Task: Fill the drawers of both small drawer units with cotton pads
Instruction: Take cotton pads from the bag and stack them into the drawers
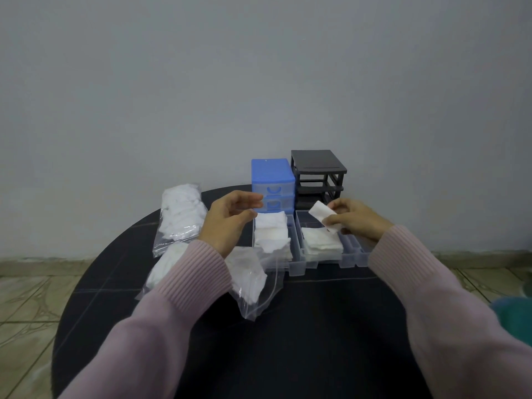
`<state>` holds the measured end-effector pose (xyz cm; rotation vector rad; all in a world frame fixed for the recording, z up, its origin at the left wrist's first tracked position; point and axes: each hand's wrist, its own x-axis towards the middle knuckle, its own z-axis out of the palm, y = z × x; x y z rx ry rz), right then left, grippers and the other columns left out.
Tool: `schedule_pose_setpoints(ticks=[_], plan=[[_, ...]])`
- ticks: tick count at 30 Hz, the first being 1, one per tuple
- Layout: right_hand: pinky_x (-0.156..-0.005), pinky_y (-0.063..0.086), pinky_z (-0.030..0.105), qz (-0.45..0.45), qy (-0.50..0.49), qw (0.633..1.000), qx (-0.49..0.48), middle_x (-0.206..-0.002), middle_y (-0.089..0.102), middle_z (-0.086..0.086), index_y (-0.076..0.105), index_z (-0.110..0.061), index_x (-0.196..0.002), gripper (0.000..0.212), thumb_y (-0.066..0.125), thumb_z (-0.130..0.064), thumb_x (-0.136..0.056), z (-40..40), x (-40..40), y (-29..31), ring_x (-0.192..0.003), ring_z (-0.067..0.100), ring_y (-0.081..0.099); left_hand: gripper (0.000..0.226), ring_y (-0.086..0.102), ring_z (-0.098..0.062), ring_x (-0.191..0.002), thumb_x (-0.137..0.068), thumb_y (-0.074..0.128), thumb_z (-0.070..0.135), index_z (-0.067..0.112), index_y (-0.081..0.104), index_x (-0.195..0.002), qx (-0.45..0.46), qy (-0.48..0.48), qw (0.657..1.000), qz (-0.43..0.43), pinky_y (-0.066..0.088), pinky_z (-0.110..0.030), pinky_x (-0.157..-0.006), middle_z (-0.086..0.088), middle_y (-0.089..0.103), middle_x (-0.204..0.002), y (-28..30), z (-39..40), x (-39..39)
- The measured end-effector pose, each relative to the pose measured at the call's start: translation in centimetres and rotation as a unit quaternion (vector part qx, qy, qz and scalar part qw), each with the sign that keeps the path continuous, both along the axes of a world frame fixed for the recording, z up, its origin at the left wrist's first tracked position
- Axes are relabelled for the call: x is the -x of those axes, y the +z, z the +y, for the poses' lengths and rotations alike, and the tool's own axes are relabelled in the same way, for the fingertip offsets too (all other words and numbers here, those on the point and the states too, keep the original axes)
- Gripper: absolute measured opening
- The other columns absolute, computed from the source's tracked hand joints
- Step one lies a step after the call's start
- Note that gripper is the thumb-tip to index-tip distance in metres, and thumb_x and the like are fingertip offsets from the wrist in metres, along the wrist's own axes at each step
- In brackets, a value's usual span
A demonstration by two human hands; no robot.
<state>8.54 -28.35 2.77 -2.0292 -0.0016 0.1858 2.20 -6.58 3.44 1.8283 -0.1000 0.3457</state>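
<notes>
Nearest you, your two pink sleeves (pixel 184 286) reach out over the round black table (pixel 316 341). Under your left forearm lies an open clear bag (pixel 253 286) with white cotton pads inside, its mouth turned toward the near right.

A little farther, your left hand (pixel 230 220) hovers empty with fingers loosely spread and thumb apart, just left of a clear drawer (pixel 273 254) resting on the table and stacked with pads. Beside it on the right sits a second clear drawer (pixel 331 254) (its far end is bare, its near end holds a flat stack of pads). Your right hand (pixel 357 220) is above that drawer, pinching a single cotton pad (pixel 324 216) between thumb and fingers, the pad tilted and clear of the stack below.

To the far left of your left hand, another clear bag (pixel 180 217), full of pads, lies on the table.

Farthest back, by the grey wall (pixel 259 82), stand the two units side by side: the blue drawer unit (pixel 273 174) on the left with two translucent drawers shut in it, and the black drawer unit (pixel 318 168) on the right, its frame slots open.
</notes>
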Motion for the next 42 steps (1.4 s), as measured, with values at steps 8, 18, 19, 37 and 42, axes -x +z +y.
schedule_pose_setpoints(ticks=[8, 18, 19, 37, 42], plan=[[-0.066, 0.047, 0.021, -0.007, -0.019, 0.997, -0.071, -0.099, 0.056, 0.005, 0.050, -0.006, -0.114, 0.046, 0.068, 0.008, -0.075, -0.5, 0.4, 0.4, -0.083, 0.016, 0.055, 0.024, 0.059, -0.001, -0.087, -0.089, 0.053, -0.004, 0.011, 0.064, -0.104, 0.001, 0.001, 1.000, -0.006, 0.042, 0.000, -0.066, 0.004, 0.067, -0.094, 0.1, 0.1, 0.1], [-0.084, 0.051, 0.033, 0.022, -0.070, 0.994, -0.076, -0.128, 0.049, 0.020, 0.045, -0.007, -0.118, 0.042, 0.064, 0.002, -0.081, 0.0, 0.0, -0.7, -0.096, 0.028, 0.058, 0.024, 0.058, 0.001, -0.087, -0.089, 0.053, -0.003, 0.011, 0.064, -0.105, -0.003, 0.005, 1.000, -0.004, 0.042, 0.001, -0.066, 0.003, 0.067, -0.095, 0.1, 0.1, 0.0], [-0.086, 0.051, 0.034, 0.022, -0.073, 0.995, -0.068, -0.129, 0.049, 0.021, 0.045, -0.007, -0.119, 0.044, 0.064, 0.002, -0.081, 0.1, -0.1, -0.9, -0.100, 0.029, 0.059, 0.024, 0.058, 0.001, -0.086, -0.089, 0.054, -0.003, 0.011, 0.064, -0.105, -0.002, 0.005, 1.000, -0.005, 0.042, 0.001, -0.066, 0.003, 0.067, -0.095, 0.1, 0.1, 0.1], [-0.081, 0.036, 0.026, -0.130, -0.039, 0.966, 0.222, -0.102, 0.052, 0.002, 0.065, -0.014, -0.086, 0.012, 0.072, -0.019, -0.079, 0.3, 0.0, -2.0, -0.098, 0.016, 0.048, 0.022, 0.059, -0.007, -0.090, -0.090, 0.053, -0.002, 0.013, 0.064, -0.103, 0.000, 0.004, 1.000, -0.005, 0.042, 0.000, -0.064, 0.001, 0.067, -0.098, 0.2, 0.3, 0.1], [-0.075, 0.037, 0.021, -0.141, 0.061, 0.957, 0.246, -0.091, 0.057, 0.000, 0.065, -0.010, -0.098, 0.011, 0.060, -0.015, -0.089, 1.3, 0.8, -1.8, -0.082, 0.009, 0.049, 0.024, 0.059, -0.003, -0.086, -0.089, 0.052, -0.003, 0.013, 0.063, -0.102, 0.003, -0.004, 1.000, -0.007, 0.040, 0.001, -0.062, 0.004, 0.066, -0.094, 0.3, 0.5, 0.1]])
